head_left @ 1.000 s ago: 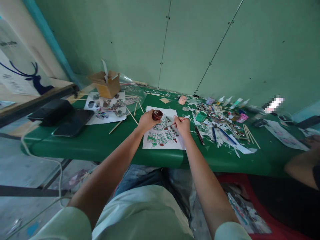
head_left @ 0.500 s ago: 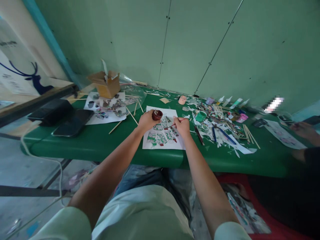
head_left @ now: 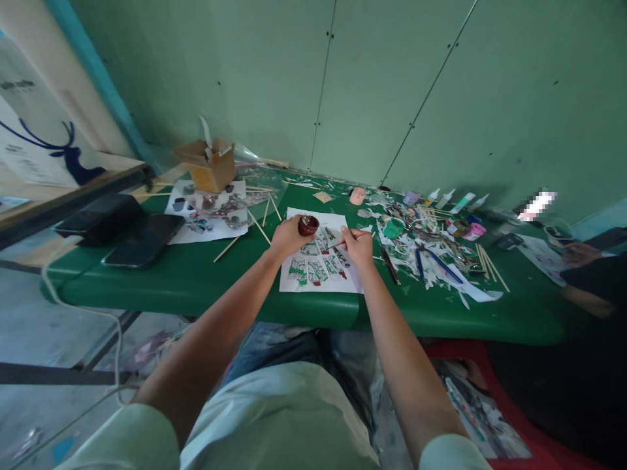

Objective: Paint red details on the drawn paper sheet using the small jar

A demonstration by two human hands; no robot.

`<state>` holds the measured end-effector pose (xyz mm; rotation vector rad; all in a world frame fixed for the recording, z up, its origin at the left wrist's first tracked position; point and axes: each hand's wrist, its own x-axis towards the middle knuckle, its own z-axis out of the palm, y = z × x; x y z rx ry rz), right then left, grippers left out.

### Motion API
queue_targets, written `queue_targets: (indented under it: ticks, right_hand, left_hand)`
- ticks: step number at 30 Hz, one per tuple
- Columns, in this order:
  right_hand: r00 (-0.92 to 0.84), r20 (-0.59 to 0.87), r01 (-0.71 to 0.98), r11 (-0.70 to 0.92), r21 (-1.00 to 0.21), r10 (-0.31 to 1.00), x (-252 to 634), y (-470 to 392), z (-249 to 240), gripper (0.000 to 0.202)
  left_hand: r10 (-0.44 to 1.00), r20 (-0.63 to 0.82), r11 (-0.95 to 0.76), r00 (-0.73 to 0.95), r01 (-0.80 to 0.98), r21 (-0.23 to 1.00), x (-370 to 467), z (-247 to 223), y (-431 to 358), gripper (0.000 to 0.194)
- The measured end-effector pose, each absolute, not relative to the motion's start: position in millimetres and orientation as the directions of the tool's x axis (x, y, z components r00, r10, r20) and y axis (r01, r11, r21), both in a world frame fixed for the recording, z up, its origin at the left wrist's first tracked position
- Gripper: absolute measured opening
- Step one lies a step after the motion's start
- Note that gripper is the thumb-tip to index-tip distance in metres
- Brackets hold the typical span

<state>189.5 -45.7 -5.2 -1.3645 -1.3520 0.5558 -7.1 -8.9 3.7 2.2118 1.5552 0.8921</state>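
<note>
Left hand (head_left: 287, 239) half-curled around a red jar (head_left: 308, 226), over the far part of a printed sheet (head_left: 317, 266) on the green table (head_left: 161, 287). Right hand (head_left: 358, 247) pinched on a thin brush (head_left: 337, 245), tip at the sheet.

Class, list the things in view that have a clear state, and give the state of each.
Left hand: closed around the jar
Jar: open at the top, held
Right hand: closed on the brush
Brush: held slantwise, tip down
Printed sheet: flat, partly coloured
Cardboard box: flaps open
Blue-handled tool: handles spread
Phone: lying flat, screen dark
</note>
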Motion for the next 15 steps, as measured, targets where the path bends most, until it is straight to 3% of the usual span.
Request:
queue_targets:
  ticks: [15]
  right_hand:
    - [0.183,0.377,0.441,0.267,-0.857,0.908,190.2,-46.4,-4.9,0.043]
  left_hand:
    - [0.915,0.333,-0.384,0.226,0.742,0.549,-7.8,1.1,-7.8,0.056]
